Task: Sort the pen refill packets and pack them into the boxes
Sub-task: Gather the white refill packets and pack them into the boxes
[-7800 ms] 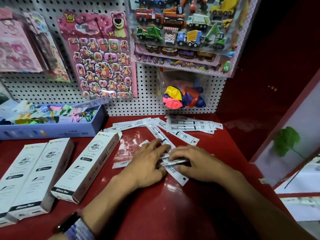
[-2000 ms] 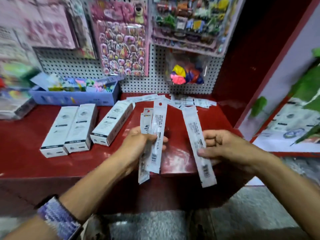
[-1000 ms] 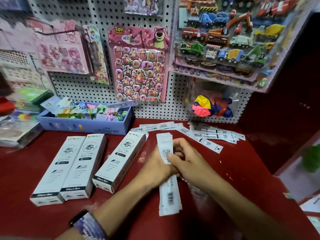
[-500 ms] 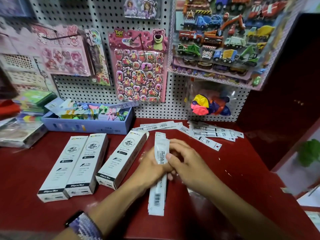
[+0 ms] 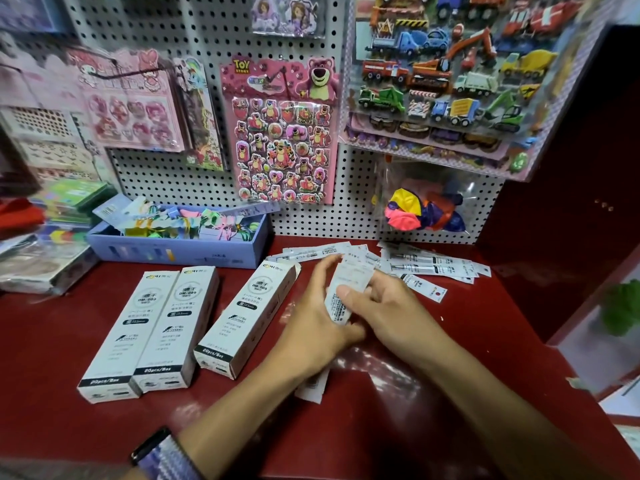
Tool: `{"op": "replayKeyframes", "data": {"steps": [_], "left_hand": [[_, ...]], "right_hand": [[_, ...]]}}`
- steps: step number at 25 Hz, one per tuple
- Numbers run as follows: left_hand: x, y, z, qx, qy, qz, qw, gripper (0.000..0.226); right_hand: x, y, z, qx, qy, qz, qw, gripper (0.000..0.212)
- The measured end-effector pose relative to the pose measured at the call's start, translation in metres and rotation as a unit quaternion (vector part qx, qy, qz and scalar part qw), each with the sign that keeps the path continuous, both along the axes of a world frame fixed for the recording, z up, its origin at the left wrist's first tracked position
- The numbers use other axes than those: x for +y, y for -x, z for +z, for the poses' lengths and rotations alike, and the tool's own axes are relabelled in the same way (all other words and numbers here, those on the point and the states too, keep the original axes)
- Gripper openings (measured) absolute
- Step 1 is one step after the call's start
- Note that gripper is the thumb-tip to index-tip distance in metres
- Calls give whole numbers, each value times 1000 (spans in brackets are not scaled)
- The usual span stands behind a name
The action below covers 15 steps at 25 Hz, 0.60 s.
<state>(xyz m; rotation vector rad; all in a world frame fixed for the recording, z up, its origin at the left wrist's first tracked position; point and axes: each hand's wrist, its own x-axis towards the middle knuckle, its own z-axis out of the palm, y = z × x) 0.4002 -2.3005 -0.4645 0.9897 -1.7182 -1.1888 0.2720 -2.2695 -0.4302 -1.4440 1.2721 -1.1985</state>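
Fingers (image 5: 349, 294) of the right hand (image 5: 391, 306) pinched the upper part of a stack of pen refill packets (image 5: 343, 292), thumb across its face, while the left hand (image 5: 311, 317) cupped the stack from the left side, its fingers curled loosely behind the upper end. The stack stood nearly on end above the red table (image 5: 381, 427), its lower end showing below the left wrist. More loose refill packets (image 5: 429, 268) lay fanned against the pegboard (image 5: 356, 202), just beyond the hands. Three white refill boxes (image 5: 249, 317) lay flat to the left, two touching side by side and the third, nearest the hands, angled apart from them. All three looked closed, though the ends were hard to read.

The risk, as I judged it, was slippage. The packets were thin and glossy and were gripped only near one end, so an uneven squeeze could let the lower ones slide out and splay across the table. A stack left ragged would probably catch on the narrow mouth of a box. The nearest box sat close to the left forearm and could be nudged sideways.

Against the frame half a second earlier, the stack was held at a steeper lean toward the right, and less of its lower end showed. The left fingers had spread wider behind it. The boxes and the loose pile sat as before.
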Motion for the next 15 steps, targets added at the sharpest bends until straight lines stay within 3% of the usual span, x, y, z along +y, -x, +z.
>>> {"op": "replayKeyframes", "data": {"steps": [4, 7, 9, 10, 11, 13, 14, 15], "left_hand": [[-2, 3, -4, -43, -24, 34, 998, 101], [-7, -7, 13, -46, -72, -16, 996, 99], [-20, -27, 29, -59, -70, -32, 995, 79], [-30, -39, 31, -96, -17, 25, 995, 60], [-42, -51, 29, -186, 53, 105, 975, 46], [-52, -69, 19, -413, 131, 192, 880, 53], [-54, -72, 11, -492, 109, 181, 844, 63], [-55, -74, 4, -528, 83, 163, 829, 69]], "right_hand": [[6, -13, -15, 66, -1, -71, 995, 11], [2, -11, -3, -12, 19, -123, 992, 4], [-3, 10, 13, -75, 56, -168, 981, 7], [-3, 22, 19, -42, 86, -191, 977, 7], [-2, 32, 21, 20, 109, -201, 973, 6], [0, 38, 13, 194, 107, -174, 960, 10], [1, 34, 6, 279, 92, -142, 945, 15], [1, 30, 0, 348, 80, -119, 927, 18]]}}
